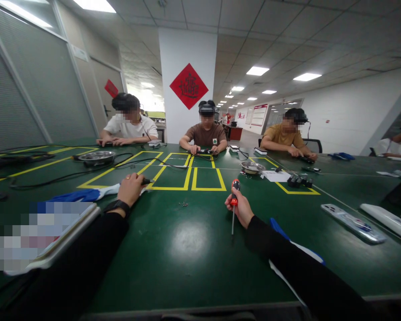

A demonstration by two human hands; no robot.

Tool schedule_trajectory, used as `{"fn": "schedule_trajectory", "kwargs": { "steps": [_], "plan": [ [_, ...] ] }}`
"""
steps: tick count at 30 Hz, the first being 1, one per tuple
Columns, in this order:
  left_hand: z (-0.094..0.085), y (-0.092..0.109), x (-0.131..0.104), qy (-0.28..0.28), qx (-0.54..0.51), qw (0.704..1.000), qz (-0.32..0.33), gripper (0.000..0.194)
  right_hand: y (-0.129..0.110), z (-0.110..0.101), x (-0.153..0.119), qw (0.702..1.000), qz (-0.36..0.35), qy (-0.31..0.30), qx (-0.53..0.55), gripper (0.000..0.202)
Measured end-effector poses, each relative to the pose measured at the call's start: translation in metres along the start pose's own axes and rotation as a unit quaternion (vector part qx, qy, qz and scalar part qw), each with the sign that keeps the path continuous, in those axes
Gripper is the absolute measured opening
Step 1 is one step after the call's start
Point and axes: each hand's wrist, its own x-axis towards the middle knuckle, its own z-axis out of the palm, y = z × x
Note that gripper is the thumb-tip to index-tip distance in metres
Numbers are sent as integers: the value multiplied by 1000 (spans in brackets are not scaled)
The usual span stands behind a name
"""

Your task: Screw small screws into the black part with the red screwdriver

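Note:
My right hand [242,207] is wrapped round a screwdriver [234,200] with a red and black handle, its metal shaft pointing down toward the table. My left hand [130,191], a dark band on its wrist, reaches over the table at the left with its fingers closed on a small black object [147,181], mostly hidden by the hand. Beneath and beside that hand lies a blue and white glove [78,195]. Between my hands, several small screws [183,204] lie loose on the green table [187,281].
Metal bowls stand at the left [97,157] and right [253,167]. Black parts [300,180] sit near white paper [274,176]. A phone [352,223] and another glove [297,243] lie to the right. Cables [70,176] cross the left side. Several people sit opposite.

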Motion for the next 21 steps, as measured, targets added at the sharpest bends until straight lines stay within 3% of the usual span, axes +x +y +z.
{"fn": "schedule_trajectory", "kwargs": {
  "steps": [6,13,21],
  "plan": [
    [-9,6,5,10,23,999,35,33,2,-1,1,1000,0,3,-5,40],
    [-6,9,16,-7,58,994,89,32,4,-2,3,1000,1,3,-5,40],
    [-3,5,16,68,98,984,134,28,6,-4,4,1000,3,-4,-9,40]
  ]
}}
